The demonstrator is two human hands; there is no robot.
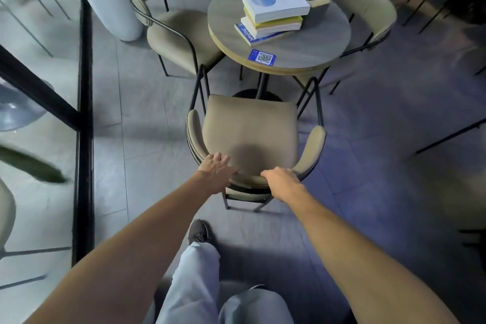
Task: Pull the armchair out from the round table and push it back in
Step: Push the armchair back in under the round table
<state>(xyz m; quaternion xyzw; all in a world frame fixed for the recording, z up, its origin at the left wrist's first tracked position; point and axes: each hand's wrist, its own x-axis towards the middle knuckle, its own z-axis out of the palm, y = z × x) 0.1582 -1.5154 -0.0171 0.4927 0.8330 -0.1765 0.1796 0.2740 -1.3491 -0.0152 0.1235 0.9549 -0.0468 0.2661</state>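
Note:
A beige armchair [249, 126] with a thin black metal frame stands in front of me, its seat clear of the round wooden table [310, 42], front legs near the table's edge. My left hand [217, 173] grips the curved backrest at its left side. On the right part of the same backrest rim, my right hand [282, 183] is closed, fingers over the top. Both arms are stretched forward. My left foot [197, 231] is stepped forward just behind the chair.
Books [273, 12], a tissue box [315, 1] and a QR card [263, 57] lie on the table. Two more beige chairs [178, 23] [368, 8] flank it. A white planter [113, 8] and a black-framed glass partition [85, 113] stand left. Dark chair legs [447, 137] are at right.

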